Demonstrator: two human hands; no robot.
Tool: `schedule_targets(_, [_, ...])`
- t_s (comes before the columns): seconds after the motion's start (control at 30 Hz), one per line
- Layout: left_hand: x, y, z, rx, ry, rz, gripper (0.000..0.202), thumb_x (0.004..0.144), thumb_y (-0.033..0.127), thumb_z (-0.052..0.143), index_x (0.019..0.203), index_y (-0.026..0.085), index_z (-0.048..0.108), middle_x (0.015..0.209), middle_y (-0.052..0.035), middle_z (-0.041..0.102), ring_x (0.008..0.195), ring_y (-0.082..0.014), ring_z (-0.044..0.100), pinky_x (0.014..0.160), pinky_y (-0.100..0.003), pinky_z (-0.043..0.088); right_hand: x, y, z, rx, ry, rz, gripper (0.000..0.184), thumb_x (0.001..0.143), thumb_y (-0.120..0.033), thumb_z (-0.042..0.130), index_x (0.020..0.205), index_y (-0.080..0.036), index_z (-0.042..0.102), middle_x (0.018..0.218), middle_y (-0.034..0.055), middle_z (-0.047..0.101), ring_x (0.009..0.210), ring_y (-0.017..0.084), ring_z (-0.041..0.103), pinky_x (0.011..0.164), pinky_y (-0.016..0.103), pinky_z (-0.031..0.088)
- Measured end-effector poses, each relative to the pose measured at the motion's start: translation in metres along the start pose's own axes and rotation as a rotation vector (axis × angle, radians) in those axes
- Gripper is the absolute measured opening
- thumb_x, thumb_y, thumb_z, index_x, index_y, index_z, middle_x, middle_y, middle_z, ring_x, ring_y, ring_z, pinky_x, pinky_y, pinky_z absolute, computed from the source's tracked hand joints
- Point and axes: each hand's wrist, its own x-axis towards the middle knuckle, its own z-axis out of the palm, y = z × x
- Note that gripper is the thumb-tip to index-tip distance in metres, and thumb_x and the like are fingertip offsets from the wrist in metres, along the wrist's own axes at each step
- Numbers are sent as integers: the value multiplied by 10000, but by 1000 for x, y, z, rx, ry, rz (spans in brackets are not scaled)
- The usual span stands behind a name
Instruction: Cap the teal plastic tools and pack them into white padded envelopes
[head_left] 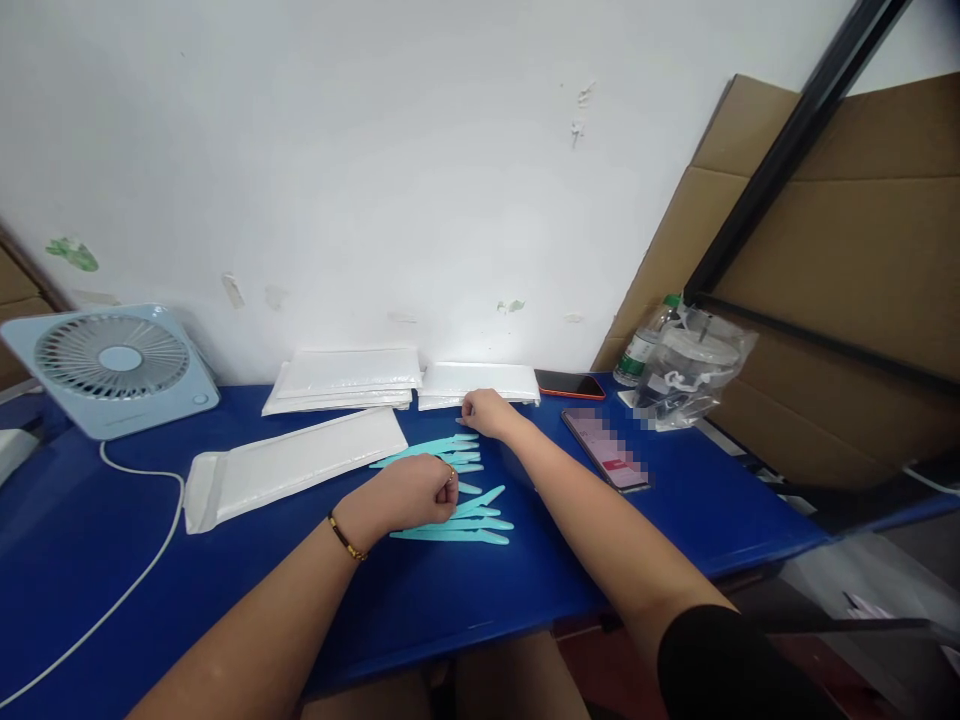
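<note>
Several turquoise tools (476, 523) below and beside left hand (420, 492)

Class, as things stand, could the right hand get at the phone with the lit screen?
Probably yes: the lit phone lies uncovered on the blue table, and nothing stands between it and the right hand.

Envelope stacks (345, 375) behind razors (469, 524) on table (697, 490); fan (120, 358) left, phones (592, 440) right, bottle (639, 350) beside bag (686, 375) farther right.
</note>
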Motion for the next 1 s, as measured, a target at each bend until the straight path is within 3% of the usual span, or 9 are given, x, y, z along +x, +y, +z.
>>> schedule_targets(0.03, [0,0,1,-1,12,8,113,690,297,584,729,211,646,705,3,656,621,-137,551,497,-224,338,-3,2,-3,7,18,-9,47,701,-152,664,687,-162,620,702,33,623,708,157,595,634,243,428])
schedule_targets(0.1, [1,-1,3,-9,20,23,145,678,336,602,750,217,644,716,4,655,632,-143,551,492,-224,333,-12,6,-10,90,45,-23,126,745,-135,605,862,-180,618,793,20,627,690,126,606,624,228,450])
schedule_targets(0.17, [2,-2,5,0,25,34,98,685,288,575,720,216,632,690,8,646,612,-138,541,493,-224,330,-24,11,-17,339,29,-29,213,771,-159,575,979,-201,580,819,2,617,591,97,608,560,217,473])
schedule_targets(0.27, [4,-3,6,30,70,27,100,695,210,510,646,203,597,631,9,620,563,-128,508,499,-228,325,-45,18,-26,852,-22,-16,208,728,-230,647,902,-186,542,695,-26,606,559,120,640,522,224,507])
schedule_targets(0.37, [4,-6,-1,-7,139,11,155,750,250,476,673,197,599,652,-2,618,575,-129,509,516,-228,337,-61,26,-33,1088,-71,-2,290,670,-298,729,829,-172,521,647,-14,637,617,150,674,528,214,522])
schedule_targets(0.6, [2,-26,-21,-127,281,-50,241,819,349,431,788,187,606,725,-17,629,637,-140,543,580,-233,380,-65,34,-37,1157,-37,29,304,672,-368,740,721,-144,542,586,9,652,460,119,629,394,164,462])
schedule_targets(0.87, [4,-33,-19,-181,313,-55,277,814,397,438,814,187,619,729,-20,630,638,-145,546,575,-238,389,-66,23,-32,1194,-47,18,322,676,-397,733,702,-154,523,574,-3,649,447,127,627,387,176,457])
schedule_targets(1.0, [5,-32,-18,-169,308,-58,268,825,388,428,833,193,612,746,-14,631,651,-142,549,583,-237,387,-66,14,-23,1170,-111,3,355,667,-447,721,714,-168,506,598,-3,650,486,143,641,425,206,471])
